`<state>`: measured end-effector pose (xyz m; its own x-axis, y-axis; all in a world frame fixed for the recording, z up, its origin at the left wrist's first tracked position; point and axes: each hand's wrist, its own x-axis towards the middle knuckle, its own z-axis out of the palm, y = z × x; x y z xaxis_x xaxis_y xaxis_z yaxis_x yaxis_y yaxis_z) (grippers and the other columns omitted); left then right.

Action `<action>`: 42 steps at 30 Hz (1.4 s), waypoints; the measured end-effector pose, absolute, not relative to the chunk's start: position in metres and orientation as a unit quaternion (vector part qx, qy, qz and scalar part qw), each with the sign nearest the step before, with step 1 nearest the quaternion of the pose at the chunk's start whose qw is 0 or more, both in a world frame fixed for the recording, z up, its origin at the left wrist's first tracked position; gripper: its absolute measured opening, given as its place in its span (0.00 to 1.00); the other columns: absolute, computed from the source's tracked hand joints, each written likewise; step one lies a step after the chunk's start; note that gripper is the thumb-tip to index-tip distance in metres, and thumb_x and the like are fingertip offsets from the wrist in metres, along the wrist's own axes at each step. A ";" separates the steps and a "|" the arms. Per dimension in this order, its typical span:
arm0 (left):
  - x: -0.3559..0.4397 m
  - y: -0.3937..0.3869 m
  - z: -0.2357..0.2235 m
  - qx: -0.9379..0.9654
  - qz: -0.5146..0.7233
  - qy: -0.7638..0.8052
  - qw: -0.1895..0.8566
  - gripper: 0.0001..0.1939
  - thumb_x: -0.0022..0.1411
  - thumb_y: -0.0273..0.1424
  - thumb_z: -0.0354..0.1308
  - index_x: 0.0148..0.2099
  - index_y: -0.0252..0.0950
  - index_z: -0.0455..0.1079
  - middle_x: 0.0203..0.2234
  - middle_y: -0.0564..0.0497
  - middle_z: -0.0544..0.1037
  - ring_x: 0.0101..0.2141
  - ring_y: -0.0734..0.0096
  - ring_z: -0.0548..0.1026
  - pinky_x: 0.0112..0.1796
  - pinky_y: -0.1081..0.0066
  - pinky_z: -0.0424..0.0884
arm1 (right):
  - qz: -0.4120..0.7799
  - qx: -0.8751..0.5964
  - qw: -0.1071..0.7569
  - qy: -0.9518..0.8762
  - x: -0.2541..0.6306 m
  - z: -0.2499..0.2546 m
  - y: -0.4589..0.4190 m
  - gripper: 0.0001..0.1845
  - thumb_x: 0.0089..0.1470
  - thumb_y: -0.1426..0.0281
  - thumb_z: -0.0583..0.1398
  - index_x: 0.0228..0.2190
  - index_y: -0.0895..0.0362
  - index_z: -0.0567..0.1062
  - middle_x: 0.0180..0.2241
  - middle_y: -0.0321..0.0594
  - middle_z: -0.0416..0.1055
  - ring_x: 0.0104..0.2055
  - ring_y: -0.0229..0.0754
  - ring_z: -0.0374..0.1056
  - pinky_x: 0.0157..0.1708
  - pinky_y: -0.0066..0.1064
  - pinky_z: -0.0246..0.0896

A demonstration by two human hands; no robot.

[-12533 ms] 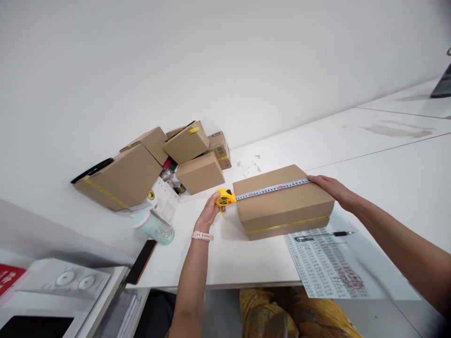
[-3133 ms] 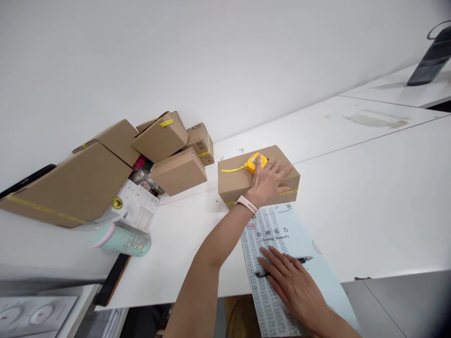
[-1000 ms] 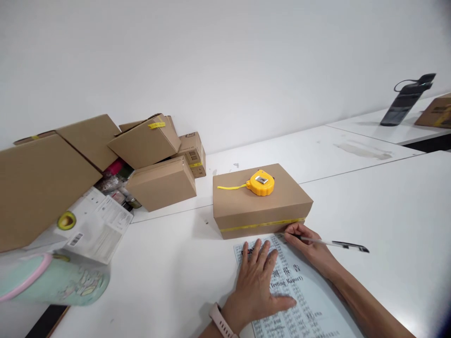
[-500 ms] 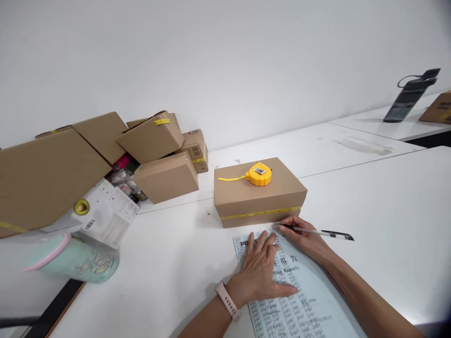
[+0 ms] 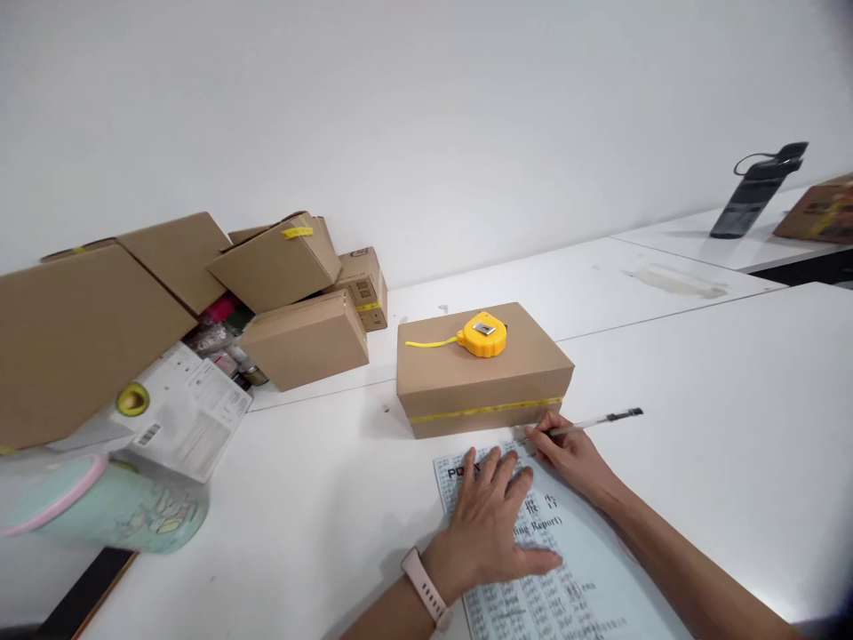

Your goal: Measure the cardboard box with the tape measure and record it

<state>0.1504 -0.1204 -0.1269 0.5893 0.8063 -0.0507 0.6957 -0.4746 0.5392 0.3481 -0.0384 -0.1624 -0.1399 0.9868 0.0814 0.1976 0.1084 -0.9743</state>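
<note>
My left hand lies flat with fingers spread on a pale blue printed report sheet covered in handwriting. In my right hand a pen is pinched, its black end pointing up to the right. The pen's tip, hidden by the fingers, is by the sheet's top edge. Just beyond the sheet sits a closed cardboard box with a yellow tape strip along its front. On its lid rests a yellow tape measure, a short length of its tape drawn out to the left.
Several cardboard boxes are piled at the left against the wall. Nearer stand a white package with an avocado picture and a mint-green tumbler at the table's edge. A dark water bottle and another box are at far right.
The pen has tilted a little in my right hand, its rear end now higher and further left. My left hand stays spread on the sheet. The whole view has shifted slightly.
</note>
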 end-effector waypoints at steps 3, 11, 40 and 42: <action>0.151 -0.123 -0.127 0.850 0.106 0.439 0.271 0.47 0.62 0.62 0.51 0.72 0.38 0.51 0.71 0.39 0.52 0.71 0.46 0.43 0.67 0.39 0.31 | 0.412 -0.500 0.456 -0.610 0.345 -0.165 -0.041 0.24 0.54 0.48 0.62 0.23 0.52 0.65 0.19 0.31 0.60 0.22 0.36 0.54 0.23 0.31 0.52; 0.151 -0.122 -0.128 0.853 0.097 0.430 0.278 0.46 0.64 0.61 0.49 0.73 0.37 0.49 0.72 0.42 0.50 0.71 0.47 0.42 0.67 0.39 0.31 | 0.455 -0.488 0.426 -0.611 0.346 -0.167 -0.044 0.22 0.53 0.48 0.65 0.30 0.53 0.70 0.27 0.37 0.68 0.28 0.40 0.62 0.27 0.33 0.59; 0.155 -0.122 -0.148 0.877 0.106 0.436 0.171 0.43 0.63 0.60 0.53 0.69 0.38 0.54 0.70 0.42 0.56 0.69 0.45 0.50 0.67 0.39 0.39 | 0.333 -0.529 0.390 -0.676 0.347 -0.166 -0.048 0.10 0.55 0.64 0.60 0.25 0.52 0.65 0.20 0.32 0.62 0.23 0.37 0.56 0.24 0.31 0.52; 0.155 -0.122 -0.149 0.878 0.105 0.435 0.171 0.43 0.63 0.60 0.53 0.69 0.37 0.54 0.70 0.42 0.56 0.69 0.45 0.50 0.67 0.38 0.40 | 0.326 -0.535 0.387 -0.676 0.347 -0.167 -0.048 0.10 0.55 0.64 0.59 0.25 0.52 0.65 0.20 0.31 0.62 0.22 0.37 0.56 0.24 0.31 0.52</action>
